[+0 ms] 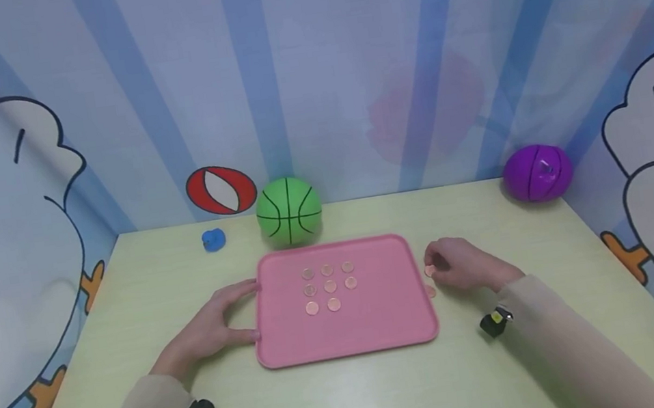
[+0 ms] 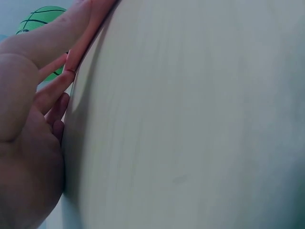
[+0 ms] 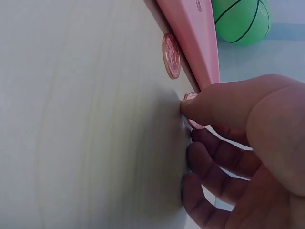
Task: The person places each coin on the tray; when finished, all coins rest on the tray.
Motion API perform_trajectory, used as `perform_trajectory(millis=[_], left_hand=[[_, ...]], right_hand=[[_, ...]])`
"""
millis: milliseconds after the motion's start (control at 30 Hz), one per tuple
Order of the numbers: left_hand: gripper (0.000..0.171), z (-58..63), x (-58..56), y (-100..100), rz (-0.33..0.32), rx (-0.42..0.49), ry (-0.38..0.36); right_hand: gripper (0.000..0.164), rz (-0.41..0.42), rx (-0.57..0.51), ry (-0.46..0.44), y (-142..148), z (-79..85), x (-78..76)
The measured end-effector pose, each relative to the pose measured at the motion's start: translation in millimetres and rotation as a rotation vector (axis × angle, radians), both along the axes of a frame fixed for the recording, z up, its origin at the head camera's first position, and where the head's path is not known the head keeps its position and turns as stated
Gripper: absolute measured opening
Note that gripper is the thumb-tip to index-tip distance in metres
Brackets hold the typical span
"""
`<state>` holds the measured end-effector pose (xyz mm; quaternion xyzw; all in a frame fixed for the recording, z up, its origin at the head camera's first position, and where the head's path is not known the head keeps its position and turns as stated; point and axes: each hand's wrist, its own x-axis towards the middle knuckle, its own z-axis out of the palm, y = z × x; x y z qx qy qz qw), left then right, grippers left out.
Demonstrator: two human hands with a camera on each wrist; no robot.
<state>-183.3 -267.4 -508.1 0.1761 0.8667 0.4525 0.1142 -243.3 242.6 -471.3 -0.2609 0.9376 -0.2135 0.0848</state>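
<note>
A pink tray (image 1: 345, 339) lies on the table, and several copper coins (image 1: 329, 286) sit in rows on its left and middle part. At the tray's left edge, my left hand (image 1: 209, 326) touches the rim with thumb and fingers spread apart. Just off the right edge, my right hand (image 1: 462, 265) pinches a copper coin (image 3: 195, 125) between thumb and fingers, low at the tabletop. Another loose coin (image 3: 171, 56) lies beside the tray's right side, close to that hand. In the left wrist view, the left hand (image 2: 33, 143) rests along the tray's side.
A green ball (image 1: 288, 210) stands right behind the tray. Left of it lies a small blue object (image 1: 214, 239), and a purple ball (image 1: 537, 173) is at the back right corner. A striped blue curtain (image 1: 323, 80) closes off the table's far edge.
</note>
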Motion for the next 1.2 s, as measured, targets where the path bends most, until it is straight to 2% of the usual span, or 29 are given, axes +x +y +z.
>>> perform_trajectory(millis=[433,933,1200], left_hand=[[0.092,2.2,-0.2,0.5,-0.007,-0.001,0.008],[0.094,1.8,1.4,0.7,-0.005,-0.007,0.01],[0.091,2.4,1.8,1.5,0.002,-0.011,0.006]], right_hand=[[0.011,-0.017,-0.115,-0.003,1.9,-1.9,6.6],[0.024,0.008,-0.092,-0.026,4.7,2.1,8.8],[0.027,0.051,-0.057,0.008,6.7,3.8,9.2]])
